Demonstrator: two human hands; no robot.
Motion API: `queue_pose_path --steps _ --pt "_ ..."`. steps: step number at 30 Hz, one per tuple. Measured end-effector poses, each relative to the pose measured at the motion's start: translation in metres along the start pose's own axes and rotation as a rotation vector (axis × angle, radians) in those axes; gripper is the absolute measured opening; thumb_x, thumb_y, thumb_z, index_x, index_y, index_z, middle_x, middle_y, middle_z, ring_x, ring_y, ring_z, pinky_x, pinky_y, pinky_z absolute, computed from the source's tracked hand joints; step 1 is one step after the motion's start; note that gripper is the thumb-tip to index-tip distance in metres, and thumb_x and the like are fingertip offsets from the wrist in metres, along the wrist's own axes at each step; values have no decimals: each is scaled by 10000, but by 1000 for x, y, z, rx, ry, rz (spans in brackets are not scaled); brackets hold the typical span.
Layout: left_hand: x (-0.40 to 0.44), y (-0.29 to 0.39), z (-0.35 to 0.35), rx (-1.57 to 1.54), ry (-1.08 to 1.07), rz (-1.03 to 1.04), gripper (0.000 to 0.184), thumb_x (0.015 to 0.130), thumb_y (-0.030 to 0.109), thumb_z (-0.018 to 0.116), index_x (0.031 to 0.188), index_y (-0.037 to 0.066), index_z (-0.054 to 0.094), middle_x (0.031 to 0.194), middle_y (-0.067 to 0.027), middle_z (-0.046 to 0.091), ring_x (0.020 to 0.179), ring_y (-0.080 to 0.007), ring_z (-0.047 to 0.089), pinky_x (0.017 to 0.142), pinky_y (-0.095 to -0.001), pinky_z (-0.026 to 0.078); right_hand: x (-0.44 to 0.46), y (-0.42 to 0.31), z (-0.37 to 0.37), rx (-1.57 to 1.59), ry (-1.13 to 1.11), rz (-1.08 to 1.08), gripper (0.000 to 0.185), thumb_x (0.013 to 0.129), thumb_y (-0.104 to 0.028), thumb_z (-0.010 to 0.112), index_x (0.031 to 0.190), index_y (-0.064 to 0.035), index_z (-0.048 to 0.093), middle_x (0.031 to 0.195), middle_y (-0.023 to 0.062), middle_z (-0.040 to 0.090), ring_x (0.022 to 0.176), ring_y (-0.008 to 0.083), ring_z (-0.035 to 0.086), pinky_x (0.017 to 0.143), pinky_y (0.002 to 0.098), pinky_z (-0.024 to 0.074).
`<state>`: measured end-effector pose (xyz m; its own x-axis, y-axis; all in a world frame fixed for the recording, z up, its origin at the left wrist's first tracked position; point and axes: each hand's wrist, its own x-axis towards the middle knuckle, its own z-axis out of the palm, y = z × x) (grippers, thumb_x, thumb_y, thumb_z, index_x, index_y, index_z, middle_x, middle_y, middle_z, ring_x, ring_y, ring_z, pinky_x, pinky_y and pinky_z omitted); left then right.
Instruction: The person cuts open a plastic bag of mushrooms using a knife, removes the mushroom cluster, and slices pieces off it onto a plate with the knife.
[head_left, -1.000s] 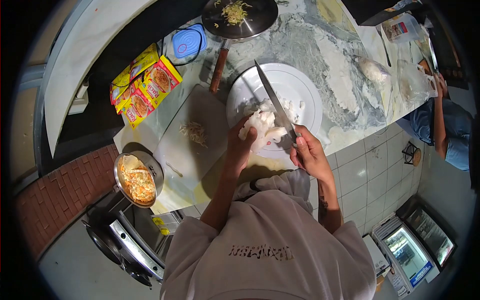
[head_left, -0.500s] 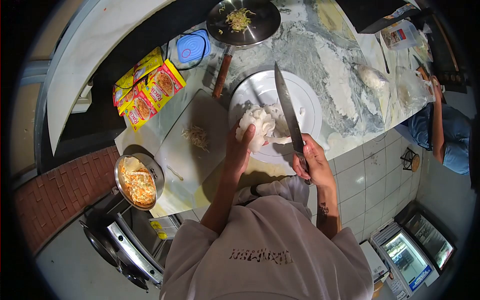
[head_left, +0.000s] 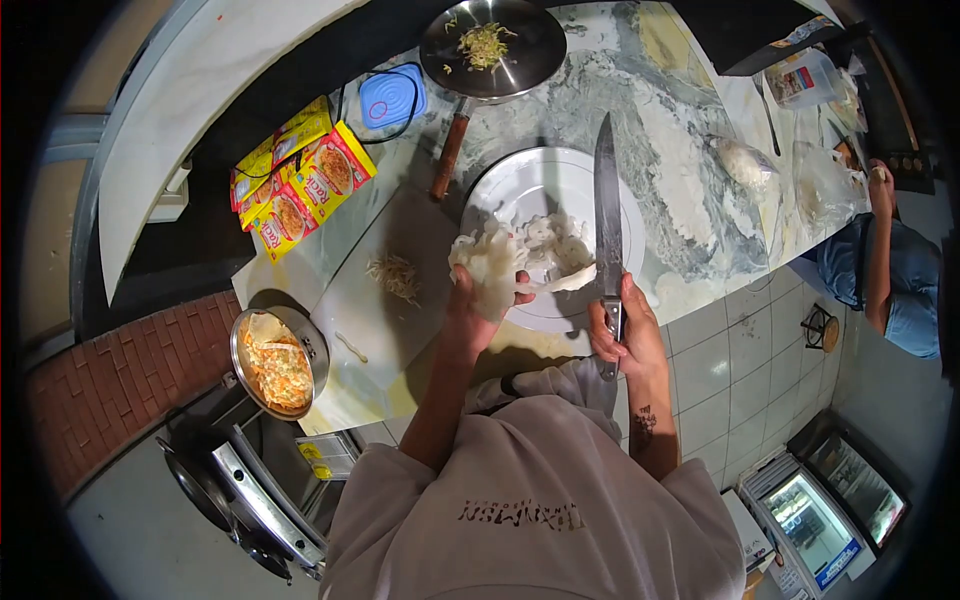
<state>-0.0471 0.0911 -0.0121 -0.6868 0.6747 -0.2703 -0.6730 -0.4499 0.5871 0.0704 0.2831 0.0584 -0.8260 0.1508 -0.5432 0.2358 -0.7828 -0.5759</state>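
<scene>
My left hand (head_left: pixel 470 318) is closed around a frilly clump of white oyster mushrooms (head_left: pixel 487 262), held over the near left rim of a white plate (head_left: pixel 510 175). More white mushroom pieces (head_left: pixel 555 243) lie on that plate. A long pale strip reaches from the clump toward the knife. The handle of a large kitchen knife (head_left: pixel 607 190) is in my right hand (head_left: pixel 635 330), fingers wrapped round it. Its blade points away from me above the plate's right side.
A frying pan (head_left: pixel 535 50) with bean sprouts stands at the back. Yellow packets (head_left: pixel 318 185) and a blue lid (head_left: pixel 392 97) lie left. A cutting board (head_left: pixel 400 235) holds sprouts; a metal bowl (head_left: pixel 312 345) holds orange and white shreds. Another person (head_left: pixel 885 270) is at the right.
The mushroom clump has moved left and turned in my left hand, uncovering more pieces on the plate. My right hand has shifted slightly right, and the knife is now more upright in view.
</scene>
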Motion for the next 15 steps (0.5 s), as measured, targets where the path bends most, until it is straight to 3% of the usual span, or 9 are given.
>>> queue_pose_path --steps 3,5,9,11,14,15 --pt "0 2 1 -193 -3 -16 806 890 723 410 1431 126 383 1332 -77 504 1151 -260 523 978 -586 417 3 2 -8 146 54 44 392 1031 -452 375 1166 -103 493 521 73 459 304 84 284 288 226 236" --pt "0 2 -4 -255 -44 -30 831 866 776 367 1398 140 417 1239 -62 535 1159 -247 496 1038 -606 320 5 -4 -6 130 107 79 469 1032 -483 338 934 -50 490 486 55 395 293 87 296 269 236 224" --pt "1 2 -6 -227 -24 -44 822 852 791 371 1361 149 447 1146 -53 552 1172 -245 481 1061 -628 268 8 -4 -9 75 125 101 569 1022 -514 340 766 -25 477 476 39 377 289 84 290 265 238 225" --pt "3 -1 -6 -363 -107 -8 823 857 788 362 1346 135 461 1111 -60 566 1185 -247 480 1083 -640 241 11 -3 -13 150 190 135 645 1008 -555 340 639 -38 448 462 23 365 283 83 286 262 236 230" --pt "4 7 7 -482 -73 -17 824 868 779 349 1331 108 476 1078 -69 573 1212 -264 471 1101 -642 230 16 -6 -23 191 168 112 685 995 -587 338 580 -50 426 453 10 356 279 85 287 261 234 237" --pt "5 6 2 -482 -72 -16 824 868 779 349 1331 108 476 1078 -69 573 1212 -264 471 1101 -642 230 15 -10 -20 173 169 87 643 1008 -554 344 647 -32 451 449 26 378 282 86 298 264 232 242"
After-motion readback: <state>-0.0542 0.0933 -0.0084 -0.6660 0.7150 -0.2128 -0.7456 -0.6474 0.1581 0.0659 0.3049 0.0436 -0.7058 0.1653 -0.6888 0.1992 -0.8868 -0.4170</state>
